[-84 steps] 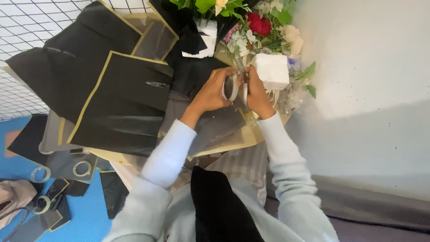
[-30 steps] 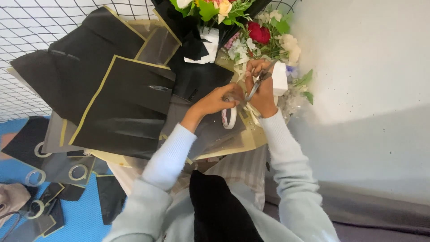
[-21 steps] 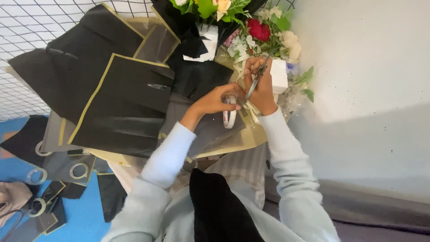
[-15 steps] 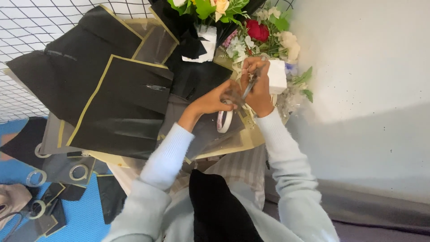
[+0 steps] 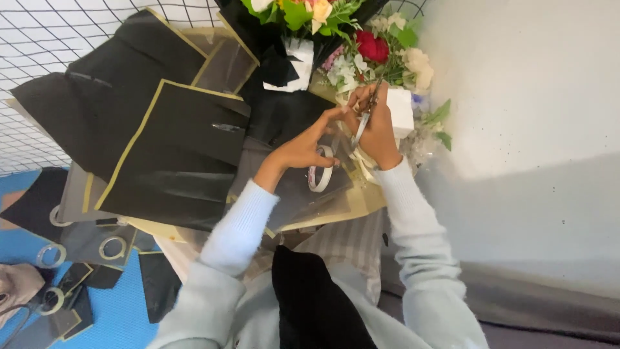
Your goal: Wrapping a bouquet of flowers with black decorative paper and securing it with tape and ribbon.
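Just left of the right hand gripping scissors upright: tape roll dangling under left hand, fingers narrowly pinched.

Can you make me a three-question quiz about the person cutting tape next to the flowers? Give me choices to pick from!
1. Where is the roll of tape?
A. hanging under the left hand
B. on the blue mat
C. on top of the flowers

2. What colour is the big wrapping sheet with the gold edge?
A. white
B. black
C. pink

3. How does the right hand have the scissors?
A. lying flat on the table
B. held in its grip, blades pointing up toward the flowers
C. tucked in a pocket

Answers:
1. A, the roll dangles just below the left hand's fingers.
2. B, the sheet is black with a thin gold border.
3. B, the fingers are closed around the handles, with the blades raised beside the bouquet.
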